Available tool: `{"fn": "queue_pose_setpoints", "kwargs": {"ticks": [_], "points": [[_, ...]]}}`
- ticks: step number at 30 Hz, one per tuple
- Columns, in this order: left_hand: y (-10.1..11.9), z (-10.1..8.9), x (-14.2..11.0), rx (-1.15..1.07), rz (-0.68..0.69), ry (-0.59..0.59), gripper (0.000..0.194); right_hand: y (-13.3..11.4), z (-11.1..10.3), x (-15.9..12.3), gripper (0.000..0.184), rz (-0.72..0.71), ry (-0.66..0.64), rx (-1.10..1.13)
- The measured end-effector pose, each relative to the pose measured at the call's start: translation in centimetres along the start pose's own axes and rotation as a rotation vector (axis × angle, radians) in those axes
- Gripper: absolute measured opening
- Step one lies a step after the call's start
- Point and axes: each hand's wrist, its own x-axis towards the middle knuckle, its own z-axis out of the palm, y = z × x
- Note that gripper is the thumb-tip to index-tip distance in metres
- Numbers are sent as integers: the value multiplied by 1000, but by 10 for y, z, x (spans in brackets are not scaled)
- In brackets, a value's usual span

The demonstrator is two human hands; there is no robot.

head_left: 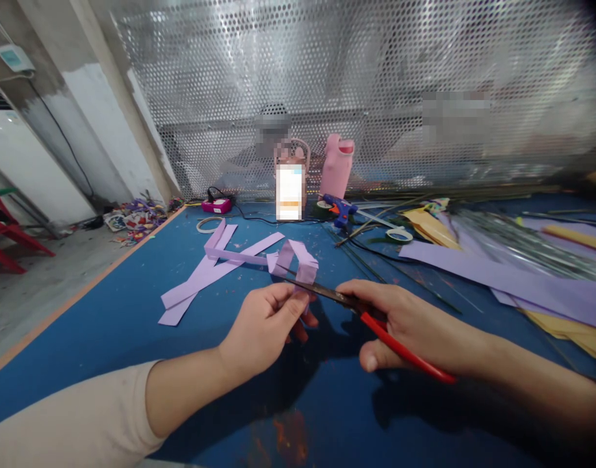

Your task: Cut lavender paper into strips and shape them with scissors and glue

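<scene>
Between the thumb and fingers of my left hand (266, 322) is the near end of a folded purple paper strip (305, 270). The strip curls up into a loop and trails off to the left. My right hand (409, 325) grips red-handled scissors (395, 344), fingers and thumb around the handles. Their dark blades point left and lie across the strip just above my left fingertips; whether they cut into it I cannot tell. Flat purple strips (200, 283) lie crossed on the blue table (107, 312), beyond my left hand.
At the back stand a lit phone (290, 192), a pink bottle-like container (337, 169) and a blue glue gun (341, 211). Tape rolls (399, 234) lie nearby. To the right spread purple sheets (502, 273), yellow paper (431, 227) and thin green stems. Perforated metal (375, 78) rises behind.
</scene>
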Motion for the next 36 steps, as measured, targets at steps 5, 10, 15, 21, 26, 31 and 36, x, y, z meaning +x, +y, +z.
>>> {"fn": "queue_pose_setpoints", "kwargs": {"ticks": [5,10,15,21,26,31,36], "points": [[1,0,0,21,28,66,30,1,-1,-1,85,0,6,-28],[0,0,1,45,44,69,29,0,0,-2,82,-37,13,-20],[1,1,0,57,47,86,29,0,0,-2,81,-47,12,4],[1,0,-1,97,81,51,33,0,0,-2,64,-48,-5,37],[0,0,-1,87,78,45,32,1,2,-1,49,-5,-44,74],[2,1,-1,79,63,39,32,-1,2,0,40,7,-51,102],[1,0,-1,77,53,27,33,-3,0,0,38,6,-52,110]]}}
